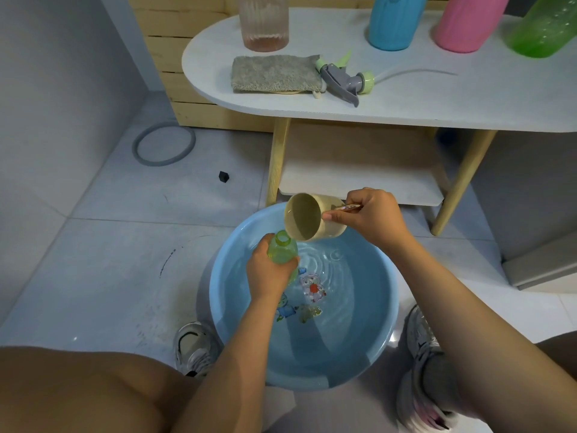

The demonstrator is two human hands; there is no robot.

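Green bottle [282,250], small and translucent, is held over the far left part of a blue basin [312,357], with its open mouth pointing up and a little away from the person. The left hand [268,276] wraps fingers and thumb round the bottle's body, so only the shoulder and neck show above the grip. At the mouth, touching or just short of it (the view does not settle which), is the lower rim of a beige cup [301,220], tipped on its side so that its opening faces the camera. The right hand [371,217] holds this cup by a thin handle [348,207] on its far side, with fingers curled round the handle and the thumb pressed flat against the cup's wall. The basin holds clear water with ripples ringing out below the cup, and a cartoon print shows on its bottom. It stands on pale floor tiles between the person's two sneakers [193,348]. Behind it is a white oval table [406,101] on wooden legs. On the table a grey cloth [274,73] lies just beside a spray head [342,81] with its tube trailing right. Along the back stand a ribbed tumbler [263,23], a blue bottle [395,20], a pink bottle [468,20] and a large green bottle [546,26]. A grey ring [139,154] lies on the floor at the left.
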